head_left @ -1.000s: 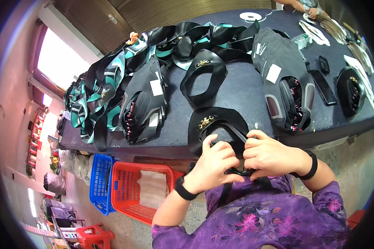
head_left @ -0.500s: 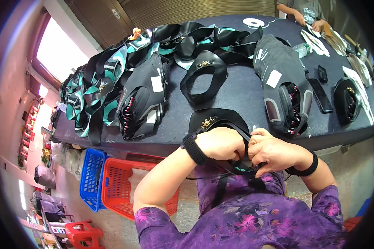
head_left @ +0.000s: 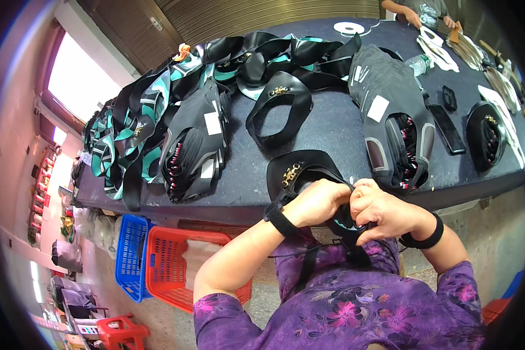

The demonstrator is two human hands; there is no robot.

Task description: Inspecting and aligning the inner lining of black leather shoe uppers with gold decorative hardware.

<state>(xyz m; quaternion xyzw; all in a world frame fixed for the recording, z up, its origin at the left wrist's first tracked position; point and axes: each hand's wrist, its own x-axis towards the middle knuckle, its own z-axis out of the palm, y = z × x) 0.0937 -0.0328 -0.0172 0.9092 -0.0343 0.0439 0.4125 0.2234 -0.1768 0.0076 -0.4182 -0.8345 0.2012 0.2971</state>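
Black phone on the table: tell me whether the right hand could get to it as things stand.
Probably yes. The phone lies flat on the table ahead of the right hand, with bare tabletop between. But both hands grip the black strap piece, which must be let go first.

Past the hands, a dark tabletop (head_left: 332, 125) holds a black loop strap (head_left: 277, 111) with a gold clip. Up and left lies a heap of black and teal straps (head_left: 151, 128). Up and right sit a grey stack (head_left: 394, 116), a black phone (head_left: 447, 129) and a water bottle (head_left: 420, 63). Down and left stand a red basket (head_left: 175, 262) and a blue basket (head_left: 129, 256).
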